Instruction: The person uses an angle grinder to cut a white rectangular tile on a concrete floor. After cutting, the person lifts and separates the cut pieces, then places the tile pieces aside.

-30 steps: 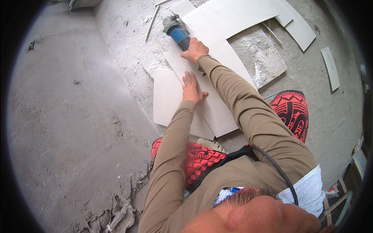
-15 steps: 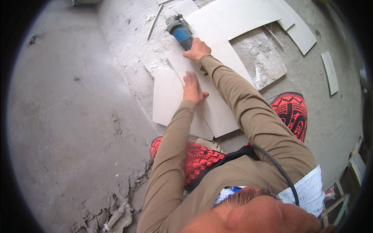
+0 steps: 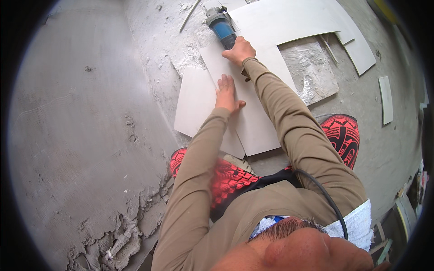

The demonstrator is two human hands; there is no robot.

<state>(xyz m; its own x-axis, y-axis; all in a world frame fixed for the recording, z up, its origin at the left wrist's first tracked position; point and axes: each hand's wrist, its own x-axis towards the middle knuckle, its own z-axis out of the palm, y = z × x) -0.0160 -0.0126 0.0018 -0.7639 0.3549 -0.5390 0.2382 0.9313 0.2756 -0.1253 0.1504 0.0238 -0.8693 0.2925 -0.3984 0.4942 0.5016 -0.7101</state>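
"One grip on your feed?"
"Yes. I see the right hand [image 3: 241,50] clamped round the grinder [image 3: 222,30], upper middle of the frame. Apart from it, the left hand [image 3: 227,94] lies flat on a panel [image 3: 255,115], thumb out."
"Around them?"
"I have a dusty slab [image 3: 312,67] at upper right and a strip [image 3: 385,100] near the right edge."

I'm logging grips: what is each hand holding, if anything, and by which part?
The right hand grips the blue power tool by its dark rear end. The left hand holds nothing; it rests on pale panels.
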